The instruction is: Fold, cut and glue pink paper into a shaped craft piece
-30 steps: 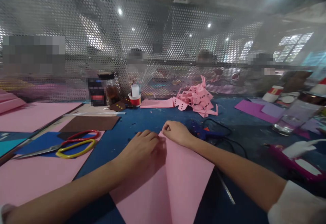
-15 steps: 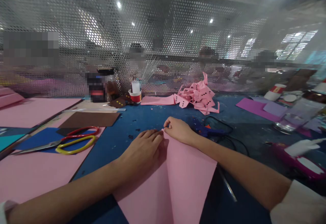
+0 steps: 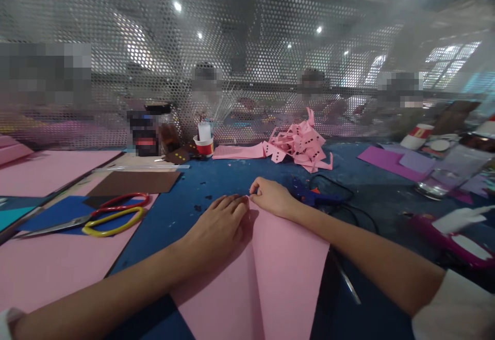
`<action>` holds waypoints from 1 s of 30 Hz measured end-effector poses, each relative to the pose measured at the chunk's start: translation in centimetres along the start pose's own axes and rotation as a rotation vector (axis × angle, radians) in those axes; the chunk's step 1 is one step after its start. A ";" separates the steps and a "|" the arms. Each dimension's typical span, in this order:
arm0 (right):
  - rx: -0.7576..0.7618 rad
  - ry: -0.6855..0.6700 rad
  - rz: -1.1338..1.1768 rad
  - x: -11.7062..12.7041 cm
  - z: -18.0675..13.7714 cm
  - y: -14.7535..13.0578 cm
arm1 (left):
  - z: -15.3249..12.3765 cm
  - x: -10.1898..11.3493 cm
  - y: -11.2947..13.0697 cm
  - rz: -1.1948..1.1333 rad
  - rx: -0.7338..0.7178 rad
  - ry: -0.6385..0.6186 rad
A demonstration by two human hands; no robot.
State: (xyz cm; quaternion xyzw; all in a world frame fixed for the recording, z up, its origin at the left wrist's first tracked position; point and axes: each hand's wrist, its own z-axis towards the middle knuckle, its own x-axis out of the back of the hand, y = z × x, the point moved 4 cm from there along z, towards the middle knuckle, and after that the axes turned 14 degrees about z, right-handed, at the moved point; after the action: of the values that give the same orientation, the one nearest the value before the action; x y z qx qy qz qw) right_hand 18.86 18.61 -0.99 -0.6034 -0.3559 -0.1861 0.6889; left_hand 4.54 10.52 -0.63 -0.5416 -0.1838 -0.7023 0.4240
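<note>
A folded pink paper sheet [image 3: 278,273] lies on the blue table [image 3: 193,190] in front of me, with a crease up its middle to a point at the far end. My left hand [image 3: 216,224] lies flat on the sheet's left half, fingers stretched toward the tip. My right hand [image 3: 270,196] is curled at the tip, fingers pinched on the paper's point. The two hands almost touch.
Scissors with red and yellow handles [image 3: 104,215] lie on blue and pink sheets at the left. A blue glue gun [image 3: 309,195] with a black cord sits right of my hands. Pink paper scraps [image 3: 301,146], a small cup [image 3: 204,145], jars and purple sheets [image 3: 390,160] stand before a perforated metal screen.
Both hands stay at the paper's tip; my left fingers have slid slightly closer to the right hand. The camera has tilted a little.
</note>
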 end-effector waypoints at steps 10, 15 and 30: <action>-0.002 0.005 -0.006 -0.1 0.1 0.1 | 0.1 -0.3 -0.1 -0.006 -0.015 0.042; -0.007 0.009 -0.003 -0.1 0.1 0.2 | 0.1 -0.2 0.0 -0.006 -0.013 0.011; -0.026 0.036 0.032 -0.2 0.2 0.2 | -0.3 -0.9 -0.6 0.047 -0.079 -0.077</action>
State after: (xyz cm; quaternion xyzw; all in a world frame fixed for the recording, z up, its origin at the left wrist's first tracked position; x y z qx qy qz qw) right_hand 18.79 18.80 -1.31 -0.6145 -0.3313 -0.1903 0.6902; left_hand 3.93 10.95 -1.46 -0.5887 -0.1596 -0.6774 0.4113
